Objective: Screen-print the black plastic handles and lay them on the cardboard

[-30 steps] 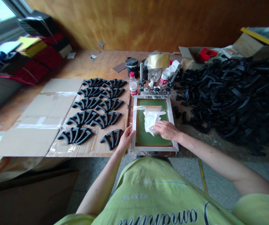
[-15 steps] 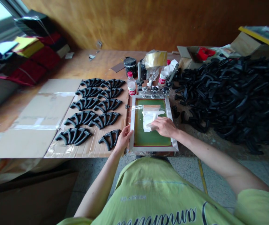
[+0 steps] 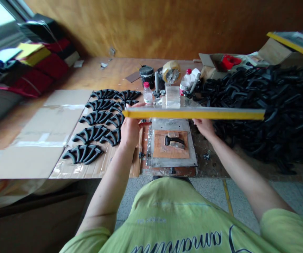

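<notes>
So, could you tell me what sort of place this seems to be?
It looks like a small screen-printing workshop, going by the long yellow squeegee, the metal print bed, what seems to be a tin of black ink, and the large heap of black moulded parts.

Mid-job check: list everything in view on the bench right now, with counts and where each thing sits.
Wooden bench: one, tan, under everything.
Flat brown cardboard sheet: one, brown, bench left.
Curved black moulded pieces: nine groups, black, rows on the cardboard.
Heap of curved black pieces: one, black, bench right.
Flat metal plate with orange-brown pad: one, grey and orange, bench front.
Round ink tin: one, black, far side.
Tape roll: one, tan, far side.
Clear red-capped plastic bottle: one, far side.
Long flat yellow bar: one, yellow, raised above the plate.
Left hand: one, gripping the bar's left end.
Right hand: one, below the bar, fingers hidden.
</notes>
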### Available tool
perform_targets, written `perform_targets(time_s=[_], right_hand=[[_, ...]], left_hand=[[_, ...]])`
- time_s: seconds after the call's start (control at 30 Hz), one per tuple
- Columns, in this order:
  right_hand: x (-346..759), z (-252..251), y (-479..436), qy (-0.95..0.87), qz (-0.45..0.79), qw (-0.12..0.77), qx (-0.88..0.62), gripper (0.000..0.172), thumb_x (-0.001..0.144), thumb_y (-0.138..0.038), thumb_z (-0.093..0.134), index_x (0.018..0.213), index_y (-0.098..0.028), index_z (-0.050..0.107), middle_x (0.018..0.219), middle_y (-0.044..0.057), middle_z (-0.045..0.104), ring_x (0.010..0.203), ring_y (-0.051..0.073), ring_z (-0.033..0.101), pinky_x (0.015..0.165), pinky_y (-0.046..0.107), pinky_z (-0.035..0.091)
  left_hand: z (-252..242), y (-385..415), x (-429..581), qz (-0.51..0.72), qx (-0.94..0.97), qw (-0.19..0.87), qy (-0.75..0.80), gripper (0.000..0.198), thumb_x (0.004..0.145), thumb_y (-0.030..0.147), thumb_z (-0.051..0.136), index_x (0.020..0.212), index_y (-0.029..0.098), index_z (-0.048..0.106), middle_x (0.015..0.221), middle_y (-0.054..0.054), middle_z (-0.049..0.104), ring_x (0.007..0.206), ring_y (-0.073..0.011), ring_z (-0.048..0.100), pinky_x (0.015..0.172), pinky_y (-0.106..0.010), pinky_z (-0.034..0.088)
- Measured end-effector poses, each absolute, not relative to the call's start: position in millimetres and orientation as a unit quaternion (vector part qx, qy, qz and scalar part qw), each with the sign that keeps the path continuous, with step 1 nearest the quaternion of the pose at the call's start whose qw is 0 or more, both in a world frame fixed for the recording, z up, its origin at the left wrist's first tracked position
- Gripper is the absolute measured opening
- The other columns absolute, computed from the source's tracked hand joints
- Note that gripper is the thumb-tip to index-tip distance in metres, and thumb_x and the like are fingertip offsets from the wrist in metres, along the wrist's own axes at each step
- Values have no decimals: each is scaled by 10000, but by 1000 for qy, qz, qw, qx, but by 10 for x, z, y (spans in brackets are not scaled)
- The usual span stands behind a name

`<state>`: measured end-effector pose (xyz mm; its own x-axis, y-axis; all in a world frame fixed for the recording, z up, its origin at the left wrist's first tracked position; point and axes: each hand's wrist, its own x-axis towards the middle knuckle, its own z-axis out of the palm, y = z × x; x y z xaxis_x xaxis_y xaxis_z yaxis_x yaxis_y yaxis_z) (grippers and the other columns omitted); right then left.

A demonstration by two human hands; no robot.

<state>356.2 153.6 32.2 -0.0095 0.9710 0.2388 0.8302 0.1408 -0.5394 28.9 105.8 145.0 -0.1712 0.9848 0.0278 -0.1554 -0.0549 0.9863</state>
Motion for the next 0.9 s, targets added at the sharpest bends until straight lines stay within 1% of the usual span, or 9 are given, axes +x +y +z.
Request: perform_targets(time_s=[0.17,0.23,0.3,0.37,0.47,0.6,0.7,0.8,0.9], right_hand=[[3046,-142,1015,-809,89,156,-560,250,887,-423,668,812,-186,639,908,88,677,921,228,624,837,335,477],[2891,-159,918,-801,70,123,-582,191,919,-353,638,831,-187,605,886,100,673,889,230,620,808,327,464],[2752,-108,810,-768,77,112,-626,153,966,-318,565,875,-197,586,850,102,674,839,232,622,751,318,455],[2582,-38,638,-746,82,130,-648,175,1001,-329,490,911,-207,577,860,108,675,850,246,622,742,330,458],[2330,26,353,-803,93,174,-562,213,1017,-326,447,899,-216,586,906,104,673,923,246,609,813,348,470],[2603,4,427,-882,125,203,-405,203,1000,-220,457,956,-218,655,986,70,697,977,209,598,903,345,468],[3383,-91,878,-815,59,209,-537,313,959,-128,415,1041,-216,704,1061,93,708,1024,225,580,922,364,462],[4149,-244,1277,-752,16,184,-633,384,889,-86,388,953,-191,752,1017,157,708,964,269,564,892,422,446],[4552,-412,1385,-760,36,125,-637,401,814,-53,421,896,-218,777,1104,143,701,987,275,560,858,434,445]], left_hand=[[1595,1264,396,627,400,501,443,604,934,712,355,1220,231,585,996,-76,713,944,-184,699,690,-249,561],[1392,1088,466,617,373,520,457,605,915,711,416,1235,228,588,1020,-85,724,946,-201,702,681,-259,560],[1071,768,578,528,353,600,486,634,860,727,512,1172,190,634,1003,-117,738,935,-241,706,650,-281,558],[728,391,720,350,331,721,498,648,789,713,631,1120,157,666,1009,-161,744,959,-294,705,643,-321,564],[356,-31,876,339,236,765,495,573,801,688,640,1050,172,651,1043,-140,737,961,-261,705,706,-341,581],[141,-111,581,432,173,697,546,516,808,653,645,969,165,591,985,-104,729,769,-197,716,626,-295,571],[-24,-108,-94,438,215,583,650,516,845,669,574,965,167,559,980,-114,732,701,-187,720,586,-273,553],[-273,-272,-811,367,220,465,775,466,908,645,454,906,186,535,790,-101,719,621,-197,708,566,-285,543],[-525,-433,-1222,267,251,410,836,456,917,630,408,779,212,526,575,-102,654,523,-250,673,511,-333,515]])
